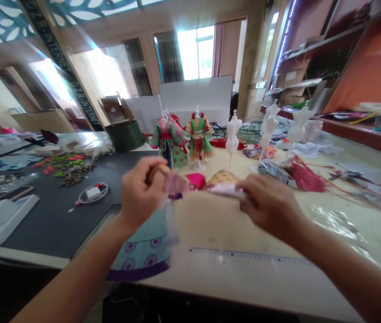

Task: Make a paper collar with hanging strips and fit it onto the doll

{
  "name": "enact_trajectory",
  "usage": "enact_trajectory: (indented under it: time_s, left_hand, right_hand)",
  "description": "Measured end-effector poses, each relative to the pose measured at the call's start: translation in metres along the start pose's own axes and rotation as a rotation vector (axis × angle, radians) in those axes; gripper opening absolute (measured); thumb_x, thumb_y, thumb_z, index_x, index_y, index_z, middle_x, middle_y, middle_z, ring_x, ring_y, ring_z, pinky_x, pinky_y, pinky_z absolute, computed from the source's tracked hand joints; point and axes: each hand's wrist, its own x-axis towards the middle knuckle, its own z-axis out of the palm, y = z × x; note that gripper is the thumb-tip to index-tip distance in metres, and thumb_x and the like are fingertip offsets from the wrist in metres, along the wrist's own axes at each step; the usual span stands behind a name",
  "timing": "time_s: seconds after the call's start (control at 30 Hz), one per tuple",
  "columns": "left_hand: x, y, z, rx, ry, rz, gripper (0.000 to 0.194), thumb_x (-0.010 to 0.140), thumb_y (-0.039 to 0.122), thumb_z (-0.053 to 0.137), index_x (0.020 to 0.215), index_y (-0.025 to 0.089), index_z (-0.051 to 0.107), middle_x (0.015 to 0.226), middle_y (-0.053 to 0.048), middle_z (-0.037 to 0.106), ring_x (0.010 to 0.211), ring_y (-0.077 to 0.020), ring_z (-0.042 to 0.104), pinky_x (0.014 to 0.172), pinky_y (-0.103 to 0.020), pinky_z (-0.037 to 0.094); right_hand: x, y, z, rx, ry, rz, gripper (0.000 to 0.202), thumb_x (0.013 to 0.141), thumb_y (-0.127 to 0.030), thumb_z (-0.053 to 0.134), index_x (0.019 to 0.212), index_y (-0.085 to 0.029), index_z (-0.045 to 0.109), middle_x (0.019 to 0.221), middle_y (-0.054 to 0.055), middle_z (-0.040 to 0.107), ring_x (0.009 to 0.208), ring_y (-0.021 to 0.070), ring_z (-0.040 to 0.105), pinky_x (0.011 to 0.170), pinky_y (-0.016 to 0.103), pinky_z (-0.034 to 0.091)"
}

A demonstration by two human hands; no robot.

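Observation:
Between my two hands stretches a small doll garment in patterned yellow, bright pink and pale lining, blurred by motion. My left hand is closed on its left end, where pale pink cloth sticks out past the fingertips. At the other side my right hand pinches the whitish edge. Whether it is all one piece cannot be made out. Below my left forearm lies a light blue doll skirt with purple circles and a dark purple hem, flat on the table.
Two dressed doll mannequins stand behind my hands, with bare white mannequins to their right. A ruler lies near the front edge. Cloth scraps are at right; a dark mat and colourful trimmings at left.

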Motion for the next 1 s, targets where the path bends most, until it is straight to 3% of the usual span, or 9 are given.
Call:
enact_trajectory:
  time_s: [0.13,0.2,0.3,0.43,0.5,0.63,0.73,0.83,1.0]
  left_hand:
    - [-0.075,-0.017,-0.021,-0.006,-0.435,0.191,0.022,0.080,0.014,0.056,0.096,0.025,0.067,0.081,-0.001,0.071,0.068,-0.0152,0.065,0.065,-0.023,0.048]
    - [-0.098,-0.023,-0.032,-0.023,-0.683,0.176,0.025,0.081,0.015,0.056,0.101,0.027,0.066,0.090,-0.001,0.072,0.081,-0.0178,0.068,0.073,-0.024,0.051]
    - [-0.109,-0.021,-0.050,0.026,-0.975,-0.003,0.037,0.080,0.016,0.056,0.112,0.031,0.063,0.107,-0.001,0.070,0.099,-0.0209,0.065,0.089,-0.031,0.049]
    - [-0.099,-0.007,-0.069,-0.003,-1.283,-0.162,0.049,0.072,0.020,0.067,0.119,0.032,0.058,0.119,-0.001,0.065,0.109,-0.0226,0.060,0.094,-0.032,0.047]
    - [-0.093,-0.002,-0.072,-0.022,-1.324,-0.202,0.049,0.072,0.023,0.069,0.119,0.030,0.058,0.119,-0.002,0.065,0.109,-0.0231,0.060,0.095,-0.032,0.047]
    - [-0.085,0.002,-0.060,-0.074,-1.229,-0.213,0.030,0.085,0.029,0.059,0.115,0.029,0.060,0.116,-0.001,0.065,0.107,-0.0196,0.060,0.094,-0.030,0.046]
    - [-0.081,0.006,-0.033,-0.150,-1.185,-0.146,0.023,0.090,0.027,0.051,0.111,0.025,0.062,0.114,-0.001,0.066,0.106,-0.0180,0.060,0.095,-0.029,0.044]
    - [-0.080,0.009,-0.002,-0.242,-1.145,-0.093,0.028,0.093,0.021,0.044,0.116,0.025,0.061,0.118,0.000,0.065,0.110,-0.0154,0.058,0.099,-0.028,0.042]
    - [-0.088,0.002,0.025,-0.249,-1.214,-0.035,0.048,0.088,0.018,0.053,0.134,0.025,0.047,0.134,-0.003,0.055,0.123,-0.0201,0.050,0.107,-0.034,0.036]
  right_hand:
    - [-0.063,-0.038,0.015,0.158,-0.394,-0.073,0.015,0.089,-0.015,0.044,0.085,-0.019,0.058,0.081,0.006,0.062,0.072,0.0198,0.053,0.071,0.037,0.045]
    - [-0.085,-0.052,0.016,0.213,-0.492,-0.044,0.010,0.088,-0.021,0.050,0.092,-0.019,0.058,0.091,0.007,0.063,0.083,0.0223,0.056,0.079,0.039,0.048]
    - [-0.102,-0.060,0.008,0.242,-0.462,-0.029,0.019,0.087,-0.020,0.051,0.104,-0.019,0.059,0.099,0.007,0.065,0.094,0.0239,0.057,0.090,0.042,0.046]
    - [-0.110,-0.055,-0.009,0.308,-0.339,-0.035,0.019,0.090,-0.017,0.046,0.100,-0.020,0.062,0.091,0.003,0.067,0.088,0.0189,0.060,0.089,0.034,0.047]
    - [-0.113,-0.051,-0.013,0.321,-0.275,-0.043,0.019,0.088,-0.014,0.048,0.099,-0.020,0.062,0.091,0.003,0.068,0.089,0.0182,0.061,0.087,0.032,0.047]
    - [-0.112,-0.039,-0.009,0.308,-0.247,0.008,0.019,0.088,-0.013,0.050,0.103,-0.019,0.060,0.096,0.006,0.067,0.093,0.0183,0.061,0.084,0.031,0.049]
    - [-0.103,-0.028,0.003,0.236,-0.307,0.068,0.021,0.091,-0.017,0.047,0.108,-0.019,0.059,0.105,0.008,0.066,0.098,0.0199,0.060,0.083,0.034,0.050]
    - [-0.090,-0.019,0.016,0.150,-0.389,0.063,0.026,0.090,-0.015,0.044,0.110,-0.017,0.060,0.114,0.011,0.064,0.105,0.0233,0.058,0.090,0.042,0.047]
    - [-0.079,-0.015,0.026,0.096,-0.587,0.147,0.024,0.080,-0.014,0.054,0.102,-0.012,0.063,0.092,0.012,0.066,0.091,0.0277,0.058,0.087,0.050,0.045]
